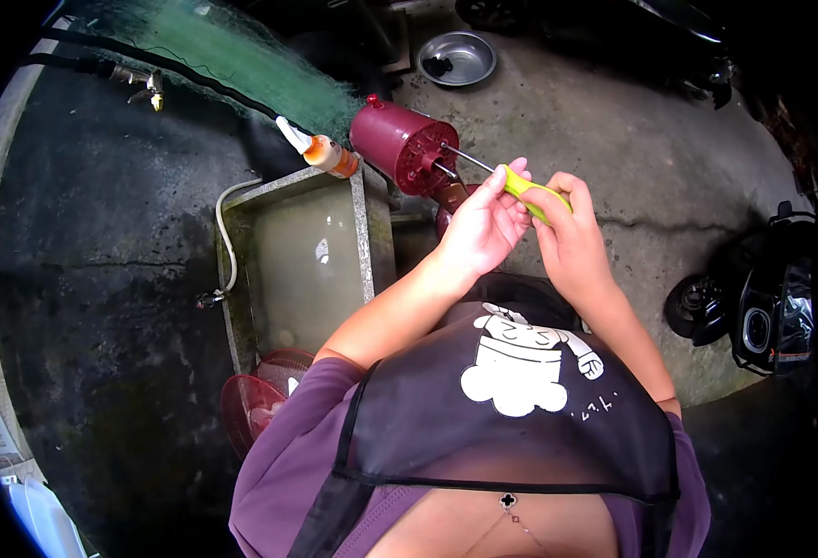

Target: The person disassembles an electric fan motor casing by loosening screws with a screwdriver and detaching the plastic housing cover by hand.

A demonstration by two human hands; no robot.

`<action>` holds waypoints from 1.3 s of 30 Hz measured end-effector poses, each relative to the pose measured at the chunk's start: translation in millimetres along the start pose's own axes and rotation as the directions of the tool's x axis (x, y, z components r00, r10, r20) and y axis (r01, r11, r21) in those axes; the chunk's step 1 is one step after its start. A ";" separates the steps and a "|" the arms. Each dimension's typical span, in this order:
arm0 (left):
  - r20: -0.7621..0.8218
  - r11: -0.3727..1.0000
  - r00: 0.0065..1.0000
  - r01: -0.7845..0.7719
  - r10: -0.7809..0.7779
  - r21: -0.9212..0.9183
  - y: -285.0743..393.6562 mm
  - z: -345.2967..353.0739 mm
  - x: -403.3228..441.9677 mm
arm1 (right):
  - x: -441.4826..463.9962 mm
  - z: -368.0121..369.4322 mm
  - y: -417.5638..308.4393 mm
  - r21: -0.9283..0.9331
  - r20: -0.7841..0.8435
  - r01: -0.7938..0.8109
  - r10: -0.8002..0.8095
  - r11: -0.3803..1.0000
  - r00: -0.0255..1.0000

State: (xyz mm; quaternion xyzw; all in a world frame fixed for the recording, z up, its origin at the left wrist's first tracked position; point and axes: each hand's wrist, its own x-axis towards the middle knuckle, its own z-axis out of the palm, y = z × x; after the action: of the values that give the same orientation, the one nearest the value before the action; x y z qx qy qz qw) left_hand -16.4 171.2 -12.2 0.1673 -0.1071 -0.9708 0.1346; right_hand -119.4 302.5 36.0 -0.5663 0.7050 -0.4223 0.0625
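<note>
A dark red cylindrical motor housing (pixel 392 144) lies on its side beyond the corner of the stone basin. Its open-looking end, with a metal shaft, faces my hands. The yellow-green handle of a screwdriver (pixel 526 192) is gripped in my right hand (pixel 565 219), fingers wrapped round it. The screwdriver's long metal shank reaches left to the end face of the housing. My left hand (pixel 489 219) is palm up under the front of the handle, its thumb and fingertips touching the handle where the shank begins.
The stone basin (pixel 364 237) holds cloudy water. An orange bottle with a white nozzle (pixel 333 156) lies at its far corner. A metal bowl (pixel 469 58) stands at the back. A red fan grille (pixel 246 409) is lower left; a black wheeled object (pixel 770 321) is right.
</note>
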 end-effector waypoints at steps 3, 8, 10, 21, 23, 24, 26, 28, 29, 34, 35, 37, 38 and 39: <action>-0.041 0.998 0.999 -0.025 0.027 0.051 -2.3 -0.6 1.0 | 3.7 2.5 -14.5 0.147 -0.168 -0.127 0.151 0.981 0.974; -0.077 0.998 0.996 -0.042 0.047 0.055 -7.4 -2.4 -2.1 | -0.6 -8.8 -7.7 0.206 0.189 -0.590 0.560 0.781 0.807; -0.096 0.998 0.995 -0.032 0.038 0.062 -5.9 0.0 -1.0 | 2.1 -2.4 -1.7 0.087 0.122 -0.490 0.479 0.867 0.869; -0.030 0.994 0.998 0.051 -0.049 0.092 -11.5 -2.2 -6.1 | -6.0 -3.8 3.2 0.276 0.064 -0.392 0.391 0.877 0.918; -0.007 0.991 0.997 0.074 -0.073 0.115 -6.4 0.0 -7.6 | -5.5 -0.3 11.5 0.104 -0.049 -0.172 0.178 0.980 0.983; -0.017 0.993 0.997 0.077 -0.076 0.089 -3.9 -0.1 -7.9 | -3.6 0.1 13.7 -0.090 -0.117 0.054 -0.065 0.994 0.991; -0.035 0.994 0.998 0.062 -0.060 0.088 0.7 6.2 -9.8 | 2.0 4.5 5.5 -0.018 -0.200 0.058 -0.060 0.998 0.978; -0.076 0.994 0.995 0.070 -0.063 0.084 5.1 5.4 -11.2 | 3.5 2.1 0.9 0.056 -0.284 0.065 -0.047 0.996 0.958; -0.077 0.993 0.995 0.073 -0.066 0.088 4.6 -0.7 -11.4 | 3.0 -2.3 -1.5 0.323 -0.066 -0.354 0.394 0.878 0.917; -0.123 0.996 0.991 0.067 -0.060 0.053 7.0 -19.2 -18.4 | -3.9 16.6 20.0 0.111 -0.220 -0.096 0.119 0.989 0.968; -0.173 0.997 0.983 0.067 -0.061 0.033 8.6 -17.4 -21.5 | 1.3 14.3 22.6 -0.046 -0.263 0.058 -0.068 0.997 0.962; -0.185 0.998 0.981 0.065 -0.059 0.026 13.3 -21.5 -26.8 | 5.7 8.4 25.5 -0.213 -0.268 0.212 -0.266 0.954 0.926; -0.196 0.998 0.979 0.059 -0.054 0.019 13.0 -23.1 -27.2 | 6.8 4.9 27.4 0.108 -0.189 -0.114 0.133 0.988 0.973; -0.195 0.998 0.980 0.054 -0.050 0.019 12.5 -24.4 -29.1 | 5.6 4.6 27.8 0.376 0.008 -0.455 0.488 0.807 0.873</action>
State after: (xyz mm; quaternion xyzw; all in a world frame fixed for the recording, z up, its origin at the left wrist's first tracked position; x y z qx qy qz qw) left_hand 21.4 164.1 -22.9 0.2656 -0.1007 -0.9516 0.1170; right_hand -139.5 295.4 16.8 -0.3321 0.7341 -0.5421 0.2385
